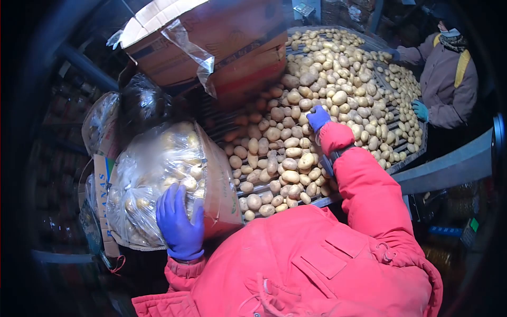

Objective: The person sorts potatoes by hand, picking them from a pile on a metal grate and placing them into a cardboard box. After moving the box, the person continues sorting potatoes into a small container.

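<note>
My left hand lies spread, unclenched, against a plastic bag of potatoes inside a carton. Farther out, my right hand curls over loose potatoes — I can't tell whether it grasps one — heaped across a slatted table. Beyond, a co-worker stands at the table's edge.

Wearer's hands: two; tied bag: one; co-worker: one; potatoes: beyond counting.
</note>
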`<state>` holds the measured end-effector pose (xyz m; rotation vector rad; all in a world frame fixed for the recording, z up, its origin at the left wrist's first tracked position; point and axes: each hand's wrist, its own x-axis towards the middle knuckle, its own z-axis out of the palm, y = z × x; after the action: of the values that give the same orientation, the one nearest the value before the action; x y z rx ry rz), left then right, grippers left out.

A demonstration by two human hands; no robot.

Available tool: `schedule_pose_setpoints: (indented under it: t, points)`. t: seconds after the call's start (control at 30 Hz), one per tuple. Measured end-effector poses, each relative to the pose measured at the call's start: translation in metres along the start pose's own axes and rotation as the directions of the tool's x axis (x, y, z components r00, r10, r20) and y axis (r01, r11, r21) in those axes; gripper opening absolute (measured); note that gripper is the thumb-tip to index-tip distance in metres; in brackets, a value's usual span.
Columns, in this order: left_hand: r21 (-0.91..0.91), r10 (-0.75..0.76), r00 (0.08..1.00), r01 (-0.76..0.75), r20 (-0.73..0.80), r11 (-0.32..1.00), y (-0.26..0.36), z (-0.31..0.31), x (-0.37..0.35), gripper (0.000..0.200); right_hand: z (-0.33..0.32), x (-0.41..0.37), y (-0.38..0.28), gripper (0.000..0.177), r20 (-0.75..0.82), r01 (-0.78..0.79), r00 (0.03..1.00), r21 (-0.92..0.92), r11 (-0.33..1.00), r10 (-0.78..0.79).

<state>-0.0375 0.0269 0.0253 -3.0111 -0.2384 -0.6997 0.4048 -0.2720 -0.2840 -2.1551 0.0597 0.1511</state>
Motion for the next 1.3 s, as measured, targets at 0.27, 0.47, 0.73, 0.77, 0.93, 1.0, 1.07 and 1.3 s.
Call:
schedule_pose_setpoints:
  t: [0.27, 0.47, 0.73, 0.77, 0.93, 1.0, 1.07, 1.3]
  points:
    - [0.016, -0.074, 0.997, 0.074, 0.003, 0.997, 0.001, 0.002, 0.005, 0.053, -0.031, -0.021, -0.065, 0.049, 0.252, 0.235, 0.954, -0.293, 0.927, -0.162]
    - [0.053, -0.118, 0.992, 0.116, 0.033, 0.992, 0.001, 0.004, 0.006, 0.052, -0.025, -0.043, -0.053, 0.075, 0.205, 0.195, 0.969, -0.277, 0.941, -0.141]
    - [0.056, -0.115, 0.993, 0.114, 0.011, 0.992, 0.005, 0.003, 0.008, 0.047, -0.032, -0.069, -0.066, 0.089, 0.269, 0.283, 0.927, -0.048, 0.958, -0.26]
    - [0.051, -0.113, 0.993, 0.113, 0.011, 0.992, 0.005, 0.003, 0.007, 0.046, -0.03, -0.072, -0.062, 0.091, 0.276, 0.327, 0.908, 0.0, 0.945, -0.315]
    - [0.061, -0.12, 0.993, 0.118, 0.025, 0.991, 0.002, 0.005, 0.006, 0.049, -0.017, -0.065, -0.051, 0.079, 0.309, 0.492, 0.855, -0.232, 0.839, -0.416]
    - [0.059, -0.12, 0.992, 0.118, 0.024, 0.991, 0.001, 0.005, 0.006, 0.049, -0.019, -0.068, -0.053, 0.077, 0.321, 0.496, 0.852, -0.243, 0.834, -0.413]
    - [0.05, -0.123, 0.992, 0.122, 0.023, 0.991, 0.001, 0.006, 0.005, 0.049, -0.024, -0.074, -0.059, 0.077, 0.334, 0.492, 0.852, -0.251, 0.834, -0.402]
    - [0.053, -0.13, 0.991, 0.129, 0.019, 0.99, 0.003, 0.005, 0.006, 0.049, -0.041, -0.109, -0.062, 0.085, 0.442, 0.546, 0.808, -0.311, 0.778, -0.39]
